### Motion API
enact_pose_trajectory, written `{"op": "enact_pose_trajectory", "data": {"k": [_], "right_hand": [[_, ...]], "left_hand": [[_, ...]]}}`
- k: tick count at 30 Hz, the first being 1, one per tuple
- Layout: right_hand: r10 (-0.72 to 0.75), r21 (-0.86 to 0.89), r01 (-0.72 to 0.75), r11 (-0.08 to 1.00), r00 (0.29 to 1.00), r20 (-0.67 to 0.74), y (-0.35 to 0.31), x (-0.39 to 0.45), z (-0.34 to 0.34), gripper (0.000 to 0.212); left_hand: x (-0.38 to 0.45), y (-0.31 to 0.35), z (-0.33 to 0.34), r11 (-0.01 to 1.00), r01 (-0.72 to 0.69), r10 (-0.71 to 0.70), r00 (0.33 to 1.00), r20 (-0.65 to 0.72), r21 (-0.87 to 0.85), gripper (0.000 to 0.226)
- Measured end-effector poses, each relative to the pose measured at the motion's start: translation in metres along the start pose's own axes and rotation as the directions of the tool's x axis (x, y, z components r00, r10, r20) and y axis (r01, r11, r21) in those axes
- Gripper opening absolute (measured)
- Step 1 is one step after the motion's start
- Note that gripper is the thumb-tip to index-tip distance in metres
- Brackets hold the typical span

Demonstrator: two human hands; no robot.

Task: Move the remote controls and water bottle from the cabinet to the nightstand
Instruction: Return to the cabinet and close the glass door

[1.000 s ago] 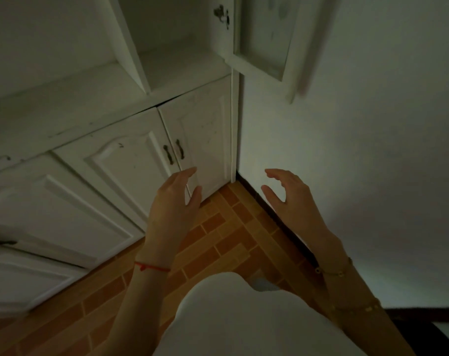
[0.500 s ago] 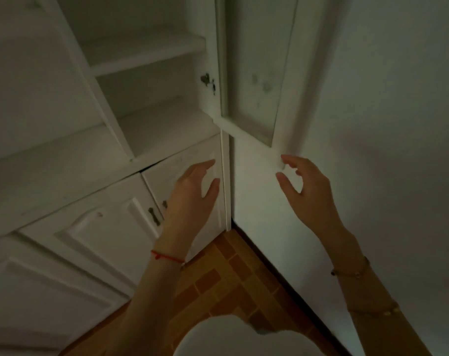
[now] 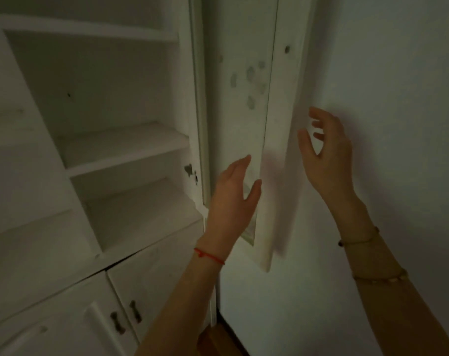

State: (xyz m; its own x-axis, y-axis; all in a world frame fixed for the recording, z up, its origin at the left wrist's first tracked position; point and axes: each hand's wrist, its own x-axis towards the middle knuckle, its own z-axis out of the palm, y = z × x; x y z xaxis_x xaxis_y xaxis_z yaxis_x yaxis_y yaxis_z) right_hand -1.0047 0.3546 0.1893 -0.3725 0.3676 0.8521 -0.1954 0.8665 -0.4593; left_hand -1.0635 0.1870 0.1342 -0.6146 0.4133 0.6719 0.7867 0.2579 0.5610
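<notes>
A white cabinet (image 3: 130, 150) fills the left of the view, its upper shelves bare in the part I can see. Its glass-panelled door (image 3: 244, 104) stands swung wide, edge toward me. My left hand (image 3: 233, 199) is raised in front of the door's lower glass, fingers apart, holding nothing. My right hand (image 3: 326, 155) hovers just right of the door's outer edge, close to the wall, fingers spread and empty. No remote controls or water bottle appear anywhere in view.
Below the shelves are shut lower cabinet doors with small dark handles (image 3: 125, 317). A plain white wall (image 3: 398, 124) takes up the right side. A strip of brown tiled floor (image 3: 218, 340) shows at the bottom.
Both hands have risen from floor level up to the open door, and my view has tilted upward from the lower doors and floor to the upper shelves.
</notes>
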Motion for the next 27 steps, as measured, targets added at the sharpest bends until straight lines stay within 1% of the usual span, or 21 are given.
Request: {"op": "enact_pose_trajectory", "data": {"k": [3,9,14,21,24,27], "right_hand": [[-0.011,0.002,0.011,1.000,0.999,-0.038,0.002,0.033,0.007,0.044],[0.010,0.020,-0.010,1.000,1.000,-0.023,0.001,0.064,0.021,0.043],[-0.085,0.018,0.085,0.996,0.996,0.007,0.004,0.069,0.028,0.041],[-0.094,-0.039,0.094,0.995,0.996,0.011,-0.003,0.063,0.030,0.043],[-0.121,-0.030,0.121,0.992,0.993,0.017,-0.016,0.056,0.030,0.038],[-0.169,-0.001,0.169,0.986,0.985,0.026,-0.034,0.047,0.034,0.038]], "left_hand": [[0.019,0.003,0.018,1.000,-0.017,0.017,1.000,0.025,0.014,0.057],[0.030,0.009,0.045,1.000,-0.014,0.013,0.997,0.074,0.014,0.070],[0.028,0.011,0.056,1.000,-0.019,0.019,0.999,0.050,0.005,0.074],[0.023,0.010,0.052,0.999,0.003,-0.003,1.000,0.007,0.039,0.077],[0.015,0.007,0.045,0.999,0.023,-0.022,0.999,-0.028,0.045,0.078],[0.005,0.003,0.032,0.999,0.021,-0.019,0.998,-0.062,0.038,0.078]]}}
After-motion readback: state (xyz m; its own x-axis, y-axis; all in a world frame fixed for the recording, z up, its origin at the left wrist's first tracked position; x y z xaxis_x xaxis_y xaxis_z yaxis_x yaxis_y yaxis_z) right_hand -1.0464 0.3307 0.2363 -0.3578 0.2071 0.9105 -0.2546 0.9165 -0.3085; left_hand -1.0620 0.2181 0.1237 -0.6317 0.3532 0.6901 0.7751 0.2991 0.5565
